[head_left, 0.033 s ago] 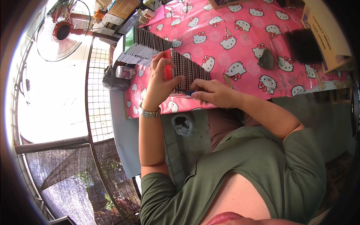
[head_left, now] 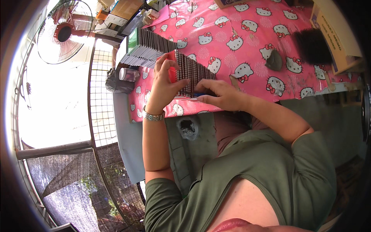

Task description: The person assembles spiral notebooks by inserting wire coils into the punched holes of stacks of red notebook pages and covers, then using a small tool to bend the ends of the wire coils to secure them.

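A row of small spiral-bound notebooks (head_left: 196, 72) stands packed together near the table's front edge, a red cover (head_left: 171, 69) at its left end. My left hand (head_left: 167, 73) grips that end, fingers curled over the red cover and thumb against the bindings. At the row's near side, my right hand (head_left: 216, 94) is closed on a blue-handled tool (head_left: 198, 94), mostly covered by the fingers; its kind cannot be made out. Behind and to the left runs another row of notebooks (head_left: 148, 44) with a green cover (head_left: 133, 40) at its end.
A pink patterned cloth (head_left: 247, 42) covers the table. At the right are a dark brush-like object (head_left: 312, 47), a grey lump (head_left: 274, 61) and a cardboard box (head_left: 328, 40). A lidded jar (head_left: 128, 74) stands at the left edge, a fan (head_left: 65, 32) beyond it.
The blue-handled tool has shifted slightly, and the right fingers now reach farther over it, hiding its dark shaft. My left hand stays almost still on the red-covered end.
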The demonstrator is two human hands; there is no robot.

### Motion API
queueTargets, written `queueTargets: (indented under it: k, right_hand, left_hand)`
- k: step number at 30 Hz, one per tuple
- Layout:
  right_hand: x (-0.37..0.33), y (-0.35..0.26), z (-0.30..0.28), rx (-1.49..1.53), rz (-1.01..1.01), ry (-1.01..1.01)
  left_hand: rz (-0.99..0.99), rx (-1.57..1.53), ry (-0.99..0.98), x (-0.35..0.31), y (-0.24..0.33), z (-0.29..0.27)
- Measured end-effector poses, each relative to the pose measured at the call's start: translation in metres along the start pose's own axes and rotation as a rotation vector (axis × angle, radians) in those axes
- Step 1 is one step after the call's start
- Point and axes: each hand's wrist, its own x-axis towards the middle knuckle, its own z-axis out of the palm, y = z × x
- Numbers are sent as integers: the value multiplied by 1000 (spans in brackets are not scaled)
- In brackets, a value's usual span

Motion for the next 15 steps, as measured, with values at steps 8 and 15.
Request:
queueTargets:
  k: [8, 15]
  right_hand:
    - [3, -1, -17, -272, -258, 65]
    - [5, -6, -17, -146, -5, -66]
  left_hand:
    - [-59, -86, 9, -1, -1, -3]
    - [-34, -59, 14, -2, -3, -1]
